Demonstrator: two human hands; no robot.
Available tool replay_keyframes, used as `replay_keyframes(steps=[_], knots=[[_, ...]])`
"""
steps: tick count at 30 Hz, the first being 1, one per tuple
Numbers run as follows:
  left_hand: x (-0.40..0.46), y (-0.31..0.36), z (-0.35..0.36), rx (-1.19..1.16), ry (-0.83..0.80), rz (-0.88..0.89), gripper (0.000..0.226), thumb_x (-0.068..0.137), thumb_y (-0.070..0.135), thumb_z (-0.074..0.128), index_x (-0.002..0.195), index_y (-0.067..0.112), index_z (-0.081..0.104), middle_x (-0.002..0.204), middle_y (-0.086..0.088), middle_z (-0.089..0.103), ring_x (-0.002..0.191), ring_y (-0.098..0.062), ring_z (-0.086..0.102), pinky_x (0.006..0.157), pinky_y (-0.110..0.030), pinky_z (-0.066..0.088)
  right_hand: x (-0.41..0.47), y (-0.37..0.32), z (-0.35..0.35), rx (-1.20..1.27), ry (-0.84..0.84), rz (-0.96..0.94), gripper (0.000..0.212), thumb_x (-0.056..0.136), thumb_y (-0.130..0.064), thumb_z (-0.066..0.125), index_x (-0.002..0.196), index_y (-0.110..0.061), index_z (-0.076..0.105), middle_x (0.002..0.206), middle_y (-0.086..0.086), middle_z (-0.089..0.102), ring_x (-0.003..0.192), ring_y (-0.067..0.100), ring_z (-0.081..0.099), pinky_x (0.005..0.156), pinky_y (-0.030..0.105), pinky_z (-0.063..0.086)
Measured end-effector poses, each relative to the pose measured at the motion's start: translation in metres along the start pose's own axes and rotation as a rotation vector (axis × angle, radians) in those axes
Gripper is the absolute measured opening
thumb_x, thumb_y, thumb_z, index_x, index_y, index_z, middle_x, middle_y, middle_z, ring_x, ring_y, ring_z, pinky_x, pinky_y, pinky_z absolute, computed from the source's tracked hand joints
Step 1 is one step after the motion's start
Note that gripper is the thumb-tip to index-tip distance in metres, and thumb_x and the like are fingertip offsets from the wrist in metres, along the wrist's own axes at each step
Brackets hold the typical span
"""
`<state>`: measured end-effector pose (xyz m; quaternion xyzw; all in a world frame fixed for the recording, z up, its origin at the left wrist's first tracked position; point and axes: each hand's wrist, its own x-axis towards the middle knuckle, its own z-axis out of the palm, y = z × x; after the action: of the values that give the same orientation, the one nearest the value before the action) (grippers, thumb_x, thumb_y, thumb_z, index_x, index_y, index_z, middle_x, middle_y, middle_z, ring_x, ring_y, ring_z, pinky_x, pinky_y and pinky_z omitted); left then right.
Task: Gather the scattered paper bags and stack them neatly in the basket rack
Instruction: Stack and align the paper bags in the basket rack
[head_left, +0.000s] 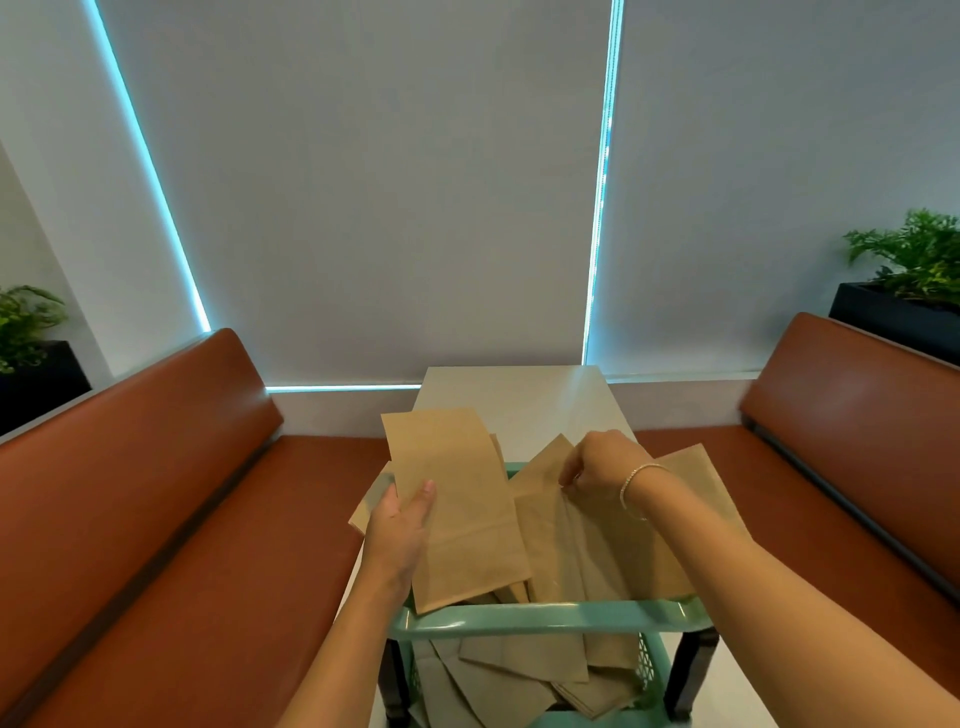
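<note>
Your surroundings, listed from the white table (540, 400) at centre:
- Left of the table you have a brown upholstered bench (171, 499), seat and backrest.
- Right of the table, a matching brown bench (841, 415).
- Behind the table, grey roller blinds (363, 182) edged with bright blue-white light.
- Far left of the table, beyond the bench back, a green plant (26, 322) in a black planter.
- Far right of the table, a second green plant (914, 254) in a black planter (883, 312).

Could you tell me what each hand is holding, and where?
Left hand grips a paper bag by its left edge; right hand pinches another bag at its top edge.
</note>
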<state>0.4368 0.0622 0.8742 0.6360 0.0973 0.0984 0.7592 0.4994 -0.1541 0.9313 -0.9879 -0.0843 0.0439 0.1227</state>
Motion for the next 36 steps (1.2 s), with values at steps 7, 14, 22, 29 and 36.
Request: replay_keyframes(steps=[7,14,22,29,36], knots=[[-0.001,0.001,0.001,-0.002,-0.007,0.008,0.021,0.096,0.018,0.051,0.116,0.016,0.057,0.111,-0.007,0.067,0.104,-0.027,0.064,0.095,-0.050,0.048,-0.005,-0.004,0.015,-0.061,0.012,0.010,0.017,0.082,-0.024,0.065,0.097,-0.025,0.075,0.102,-0.003,0.070,0.096,0.021,0.060,0.100,0.039,0.044],[0.000,-0.001,-0.001,0.002,-0.017,0.008,0.022,0.096,0.018,0.050,0.117,0.016,0.057,0.112,-0.007,0.067,0.105,-0.028,0.063,0.095,-0.050,0.048,-0.007,-0.002,0.011,-0.119,-0.092,-0.036,0.021,0.081,-0.020,0.067,0.101,-0.018,0.072,0.104,0.003,0.068,0.098,0.022,0.060,0.093,0.034,0.050],[0.000,0.001,-0.001,0.000,-0.030,0.011,0.021,0.097,0.019,0.050,0.117,0.017,0.056,0.111,-0.006,0.067,0.104,-0.026,0.063,0.095,-0.049,0.049,-0.015,-0.007,-0.035,0.061,0.105,0.012,0.028,0.079,-0.003,0.055,0.097,-0.013,0.074,0.099,0.005,0.070,0.096,0.024,0.063,0.082,0.028,0.051],[-0.003,0.003,-0.001,0.027,-0.034,0.023,0.014,0.097,0.022,0.051,0.106,0.022,0.061,0.107,-0.006,0.068,0.102,-0.028,0.063,0.092,-0.049,0.050,-0.032,-0.039,-0.065,0.802,0.612,-0.160,0.023,0.087,-0.003,0.058,0.099,-0.018,0.073,0.089,-0.003,0.065,0.081,0.009,0.056,0.082,0.019,0.047],[-0.003,0.008,-0.002,-0.117,-0.069,-0.064,0.014,0.095,0.021,0.050,0.095,0.023,0.064,0.096,-0.003,0.069,0.082,-0.015,0.065,0.079,-0.031,0.053,-0.032,-0.040,-0.008,0.890,0.110,-0.375,0.034,0.079,0.008,0.064,0.076,-0.025,0.073,0.139,-0.002,0.044,0.125,0.016,0.045,0.081,0.012,0.051]])
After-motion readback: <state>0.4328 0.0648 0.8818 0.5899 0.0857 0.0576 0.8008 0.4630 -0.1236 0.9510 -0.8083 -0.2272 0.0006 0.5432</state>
